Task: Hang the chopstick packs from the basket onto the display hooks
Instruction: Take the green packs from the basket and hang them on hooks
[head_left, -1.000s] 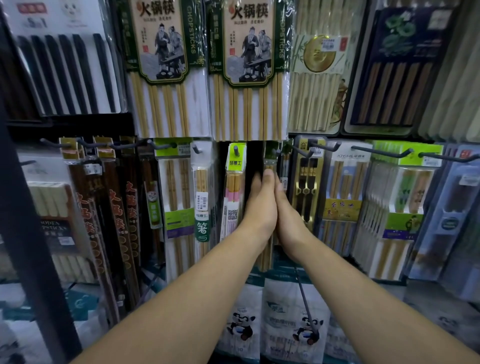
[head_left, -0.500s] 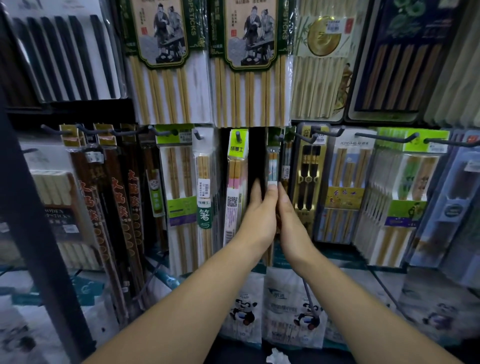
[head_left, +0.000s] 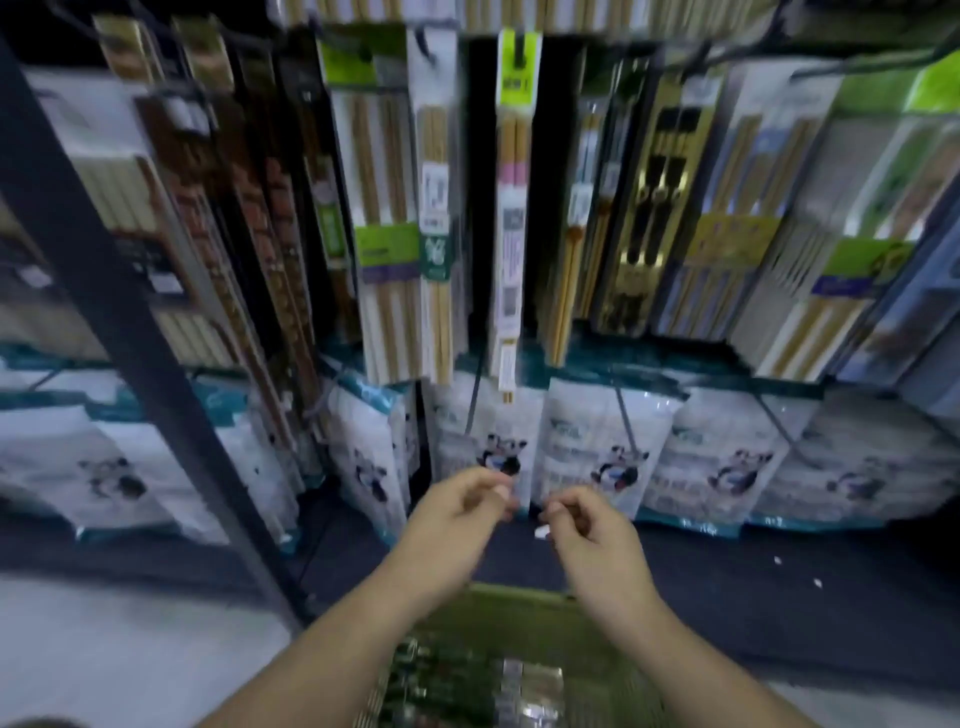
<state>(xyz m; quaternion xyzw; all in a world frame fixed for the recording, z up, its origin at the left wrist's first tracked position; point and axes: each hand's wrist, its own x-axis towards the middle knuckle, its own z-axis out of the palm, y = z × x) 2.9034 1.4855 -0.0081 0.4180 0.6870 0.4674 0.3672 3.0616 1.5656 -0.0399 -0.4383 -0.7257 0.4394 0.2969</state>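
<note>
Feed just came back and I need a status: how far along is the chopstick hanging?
Done: many hung packs already line up above. In hand: nothing, it seems. The left hand and right hand hover over the basket, fingers loosely curled. Left: several loose packs lie in the basket, not yet hung.

The green basket (head_left: 519, 605) is low at the bottom edge of the view. Inside it lie chopstick packs (head_left: 524, 686) in shiny clear wrap, blurred. Higher up, more packs hang upright, side by side, from dark display hooks (head_left: 518, 54); one narrow pack (head_left: 511, 208) has a yellow-green header.
</note>
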